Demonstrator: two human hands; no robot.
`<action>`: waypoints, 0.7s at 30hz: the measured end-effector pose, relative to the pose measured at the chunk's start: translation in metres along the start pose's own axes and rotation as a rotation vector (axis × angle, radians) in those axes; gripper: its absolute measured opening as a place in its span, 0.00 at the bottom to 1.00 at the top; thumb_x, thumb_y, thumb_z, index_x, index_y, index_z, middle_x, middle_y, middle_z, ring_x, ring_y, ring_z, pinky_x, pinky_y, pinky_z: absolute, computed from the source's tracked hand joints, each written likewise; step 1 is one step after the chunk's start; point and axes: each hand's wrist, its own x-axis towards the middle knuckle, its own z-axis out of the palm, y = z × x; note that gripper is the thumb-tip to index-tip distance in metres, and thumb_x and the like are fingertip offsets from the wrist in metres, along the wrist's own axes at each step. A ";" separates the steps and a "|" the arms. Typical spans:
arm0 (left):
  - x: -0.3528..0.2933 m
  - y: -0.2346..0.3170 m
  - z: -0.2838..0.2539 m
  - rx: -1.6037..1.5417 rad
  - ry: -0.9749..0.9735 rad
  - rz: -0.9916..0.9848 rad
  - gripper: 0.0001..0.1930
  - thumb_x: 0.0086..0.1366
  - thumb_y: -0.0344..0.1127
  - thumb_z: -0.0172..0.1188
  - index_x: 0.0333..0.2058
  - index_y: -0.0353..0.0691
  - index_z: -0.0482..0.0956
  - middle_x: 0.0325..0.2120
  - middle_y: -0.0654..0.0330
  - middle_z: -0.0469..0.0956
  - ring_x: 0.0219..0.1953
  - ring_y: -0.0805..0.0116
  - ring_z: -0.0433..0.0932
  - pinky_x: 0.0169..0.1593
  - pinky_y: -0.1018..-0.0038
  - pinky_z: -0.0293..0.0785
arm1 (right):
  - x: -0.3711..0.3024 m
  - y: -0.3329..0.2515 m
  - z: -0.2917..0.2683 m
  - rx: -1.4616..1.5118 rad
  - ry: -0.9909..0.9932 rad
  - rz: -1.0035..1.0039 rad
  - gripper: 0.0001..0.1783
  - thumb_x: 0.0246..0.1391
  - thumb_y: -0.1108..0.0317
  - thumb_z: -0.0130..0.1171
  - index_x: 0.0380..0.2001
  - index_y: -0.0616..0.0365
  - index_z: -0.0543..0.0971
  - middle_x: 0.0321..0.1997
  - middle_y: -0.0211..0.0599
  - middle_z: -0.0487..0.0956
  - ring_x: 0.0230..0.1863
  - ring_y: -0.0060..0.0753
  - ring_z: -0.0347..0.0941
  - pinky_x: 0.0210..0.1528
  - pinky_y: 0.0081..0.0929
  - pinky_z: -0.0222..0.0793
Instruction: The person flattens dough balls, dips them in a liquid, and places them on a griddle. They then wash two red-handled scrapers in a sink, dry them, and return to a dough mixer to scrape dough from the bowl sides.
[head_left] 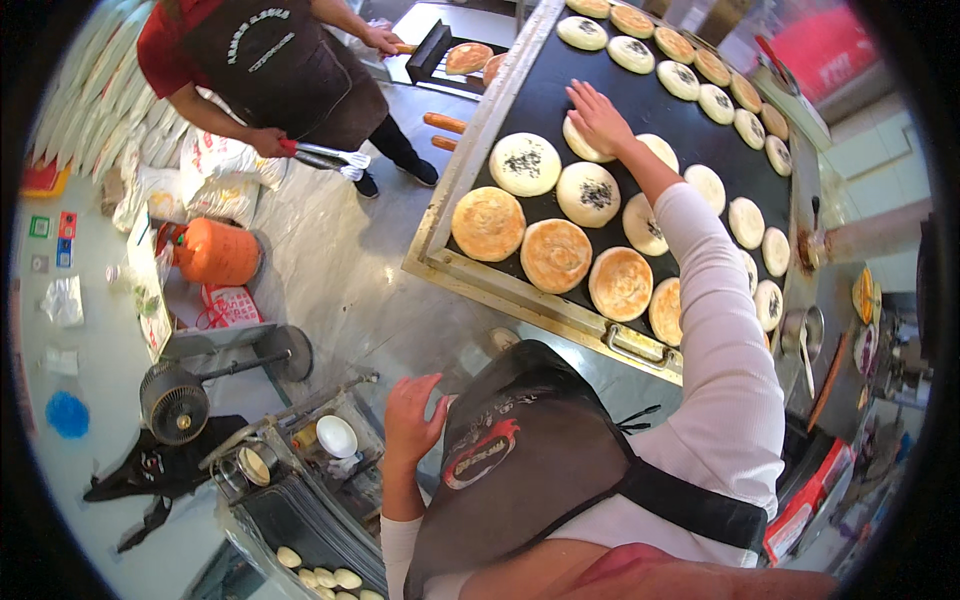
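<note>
Centrally, your right hand [600, 118] is palm down with its fingers extended, over a pale flatbread [580, 144] toward the left side of the griddle [545, 105]; whether it presses the bread or is just above it, you cannot tell from this angle. Your left hand [410, 418] is partly open and empty, thumb apart from the fingers, off the griddle's near side and in front of your dark apron [545, 400]. Beside the pale flatbread on the griddle lie 2 seeded flatbreads [525, 164], and along the griddle's near edge runs a row of at least 4 browned flatbreads [556, 256]. More breads, seeded and browned, line the griddle's far right edge. Left of the griddle, a co-worker [290, 75] grips red-handled tongs [325, 155] in 1 hand and the handle of a dark rack [430, 52] bearing browned bread in the other. Farther left of the griddle stand an orange gas cylinder [218, 252] and a black fan [174, 402].
</note>
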 end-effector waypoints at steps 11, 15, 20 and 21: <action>-0.107 -0.046 -0.006 -0.191 0.313 -0.519 0.17 0.55 0.31 0.59 0.44 0.37 0.71 0.41 0.55 0.75 0.45 0.61 0.73 0.51 0.65 0.66 | -0.006 -0.017 -0.007 0.068 0.499 0.525 0.31 0.56 0.44 0.40 0.56 0.52 0.65 0.62 0.49 0.58 0.65 0.47 0.48 0.63 0.53 0.37; -0.211 -0.103 -0.016 -0.649 0.924 -0.945 0.11 0.61 0.30 0.56 0.41 0.33 0.73 0.38 0.53 0.76 0.40 0.70 0.75 0.46 0.75 0.72 | 0.006 -0.055 -0.039 0.170 0.782 0.235 0.25 0.57 0.50 0.44 0.51 0.55 0.70 0.59 0.48 0.63 0.62 0.46 0.53 0.63 0.47 0.39; -0.381 -0.154 -0.040 -0.798 1.545 -1.082 0.14 0.61 0.35 0.56 0.40 0.31 0.73 0.39 0.48 0.76 0.40 0.60 0.77 0.44 0.71 0.75 | 0.007 -0.211 -0.050 0.498 0.723 -0.328 0.16 0.57 0.63 0.47 0.45 0.59 0.75 0.49 0.41 0.73 0.54 0.40 0.63 0.59 0.37 0.53; -0.417 -0.157 -0.046 -0.826 1.624 -1.022 0.14 0.61 0.35 0.56 0.40 0.30 0.73 0.39 0.48 0.76 0.40 0.60 0.77 0.43 0.70 0.75 | -0.002 -0.247 -0.050 0.424 0.585 -0.405 0.18 0.57 0.64 0.45 0.47 0.63 0.74 0.52 0.42 0.72 0.55 0.42 0.64 0.59 0.35 0.55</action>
